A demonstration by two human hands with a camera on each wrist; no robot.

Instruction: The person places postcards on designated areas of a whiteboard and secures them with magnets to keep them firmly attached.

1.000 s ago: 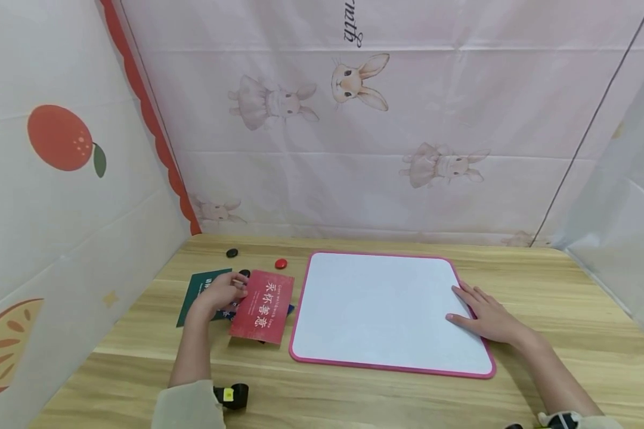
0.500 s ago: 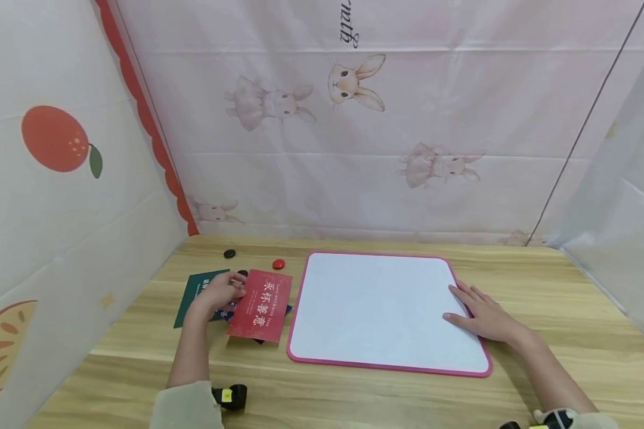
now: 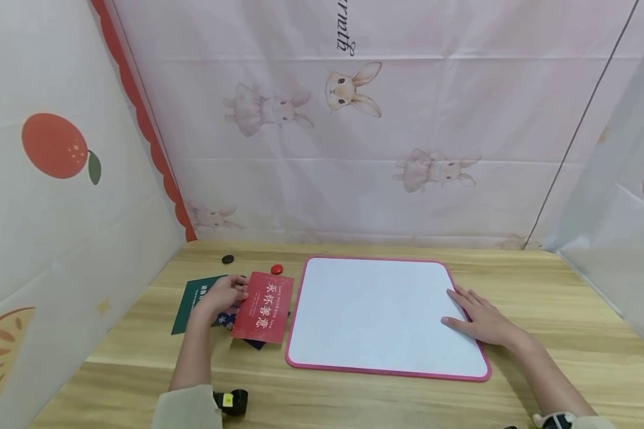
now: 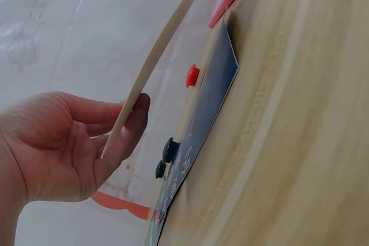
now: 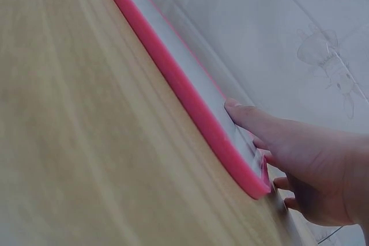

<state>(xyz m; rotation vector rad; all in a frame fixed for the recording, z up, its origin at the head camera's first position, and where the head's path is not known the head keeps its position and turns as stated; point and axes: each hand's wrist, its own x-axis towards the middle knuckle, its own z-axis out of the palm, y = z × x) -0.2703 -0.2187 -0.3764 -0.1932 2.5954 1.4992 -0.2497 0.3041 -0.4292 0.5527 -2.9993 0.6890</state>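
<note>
Left hand point(image 3: 221, 296): thumb and fingers pinch a red card point(image 3: 263, 308) at its left margin. The card is held above the worktop point(image 3: 354, 399), to the left of the whiteboard point(image 3: 375, 316), and the left wrist view shows it tilted, slightly bowed and apart from the dark blue card point(image 4: 210, 93) below. Right hand point(image 3: 480, 316): fingers extended and spread at the whiteboard's right edge, thumb resting on the white face. The hands are well apart. Handling, as judged: the red card is light, thin and moderately stiff, liable to crease if squeezed or bent; a margin or corner hold, with the printed face left uncovered, is advised. The whiteboard appears rigid and flat, its face probably slick; the pink frame point(image 3: 389, 372) should give the surer hold. Containers: 0 seen in the 3 views, hence no contents to record. Adjacent items: 1 green card point(image 3: 185, 307) lies on the left, partly hidden by the left hand; 1 red disc point(image 3: 276, 269) stands beyond the red card, with 2 dark discs point(image 4: 169, 150) farther left, 1 of these mostly hidden in the head view.
</note>
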